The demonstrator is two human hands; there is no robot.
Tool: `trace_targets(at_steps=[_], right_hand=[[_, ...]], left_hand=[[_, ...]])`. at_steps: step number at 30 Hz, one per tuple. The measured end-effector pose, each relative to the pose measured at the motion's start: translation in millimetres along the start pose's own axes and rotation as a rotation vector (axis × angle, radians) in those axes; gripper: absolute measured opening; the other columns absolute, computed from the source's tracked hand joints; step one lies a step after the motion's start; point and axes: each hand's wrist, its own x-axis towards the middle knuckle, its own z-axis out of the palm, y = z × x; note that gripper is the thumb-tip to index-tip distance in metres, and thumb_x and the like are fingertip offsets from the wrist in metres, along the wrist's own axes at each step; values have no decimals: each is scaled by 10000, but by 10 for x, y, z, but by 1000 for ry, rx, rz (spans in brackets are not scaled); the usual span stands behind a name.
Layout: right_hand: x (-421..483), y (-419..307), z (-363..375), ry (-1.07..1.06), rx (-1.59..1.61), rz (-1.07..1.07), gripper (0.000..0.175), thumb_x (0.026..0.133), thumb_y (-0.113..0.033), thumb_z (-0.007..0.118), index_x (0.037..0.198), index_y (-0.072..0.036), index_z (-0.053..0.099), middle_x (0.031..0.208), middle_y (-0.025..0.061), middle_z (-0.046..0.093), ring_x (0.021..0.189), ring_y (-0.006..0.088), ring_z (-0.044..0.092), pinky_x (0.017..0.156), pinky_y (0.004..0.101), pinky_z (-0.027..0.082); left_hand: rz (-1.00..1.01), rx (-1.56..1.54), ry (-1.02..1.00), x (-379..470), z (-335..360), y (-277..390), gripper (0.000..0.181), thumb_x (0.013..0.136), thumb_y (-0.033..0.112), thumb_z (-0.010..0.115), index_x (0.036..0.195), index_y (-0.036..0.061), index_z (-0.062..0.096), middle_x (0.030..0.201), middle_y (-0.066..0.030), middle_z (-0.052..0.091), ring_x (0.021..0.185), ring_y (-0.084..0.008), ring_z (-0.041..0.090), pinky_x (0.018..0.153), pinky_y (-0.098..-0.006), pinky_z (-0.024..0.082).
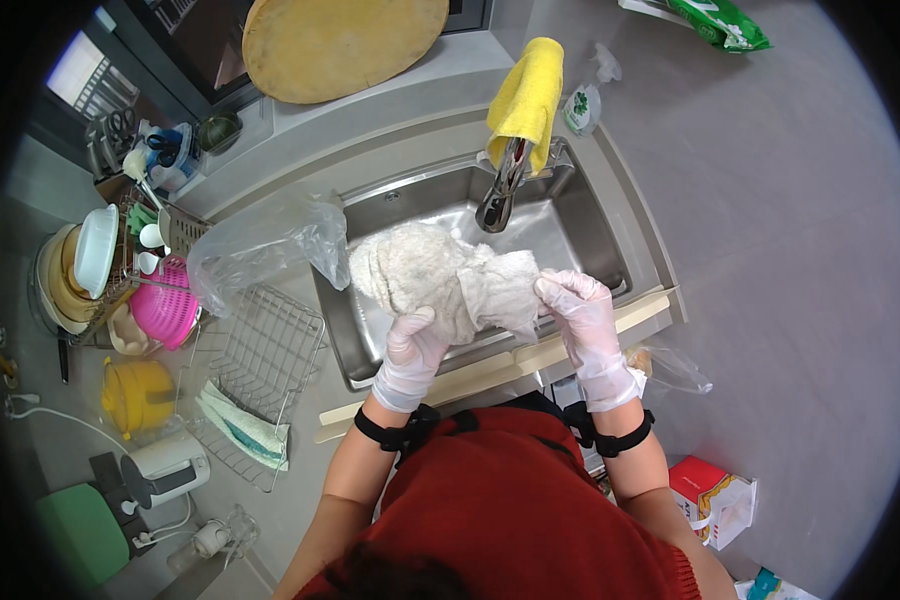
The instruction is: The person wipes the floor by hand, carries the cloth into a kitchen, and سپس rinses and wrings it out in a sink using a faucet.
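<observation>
Over the stainless steel sink (570, 251), a soiled white cloth (427, 274) is stretched out between both hands, its surface greyed and crumpled. My left hand (414, 349), in a translucent disposable glove, grips the cloth's lower left part with the thumb on top. At its right end, my gloved right hand (581, 307) pinches the edge between thumb and fingers. Just beyond the cloth, a chrome faucet (499, 199) points down into the basin, and a yellow towel (529, 90) is draped over its upper part. The left fingers are mostly hidden under the cloth.
A clear plastic bag (270, 240) overlaps the sink's left rim. Left of the sink lies a wire rack (262, 352) with a folded cloth (244, 427), near a yellow container (139, 394) and an electric kettle (165, 469). Behind the faucet stands a spray bottle (585, 105).
</observation>
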Motion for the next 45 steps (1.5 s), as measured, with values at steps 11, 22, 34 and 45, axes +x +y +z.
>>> trace_targets(at_steps=[11,22,34,45], right_hand=[[-11,-184,-36,-3,103,-78,172,868,-87,651,993,30,661,835,66,655,714,103,590,665,211,480],[-11,-22,566,-155,-761,-501,217,768,-105,714,972,-47,667,856,96,642,692,186,629,629,274,501],[133,203,205,-147,7,-3,31,865,-26,619,895,-29,620,808,9,585,712,102,534,679,223,436],[325,-221,-114,-182,420,-170,68,911,-73,587,937,-11,576,857,30,532,759,112,488,711,240,428]], left_hand=[[133,282,141,21,-132,120,687,807,224,625,1392,18,329,1373,-151,441,1258,-298,441,1077,-445,343],[175,450,104,44,63,38,600,888,311,608,1355,8,385,1273,-112,530,1161,-226,530,1012,-367,416],[119,354,219,27,99,208,658,951,504,428,1410,50,296,1378,-127,424,1246,-258,452,1055,-420,370],[41,295,243,-19,47,279,695,938,544,413,1409,45,302,1377,-155,429,1243,-277,460,1048,-438,388]])
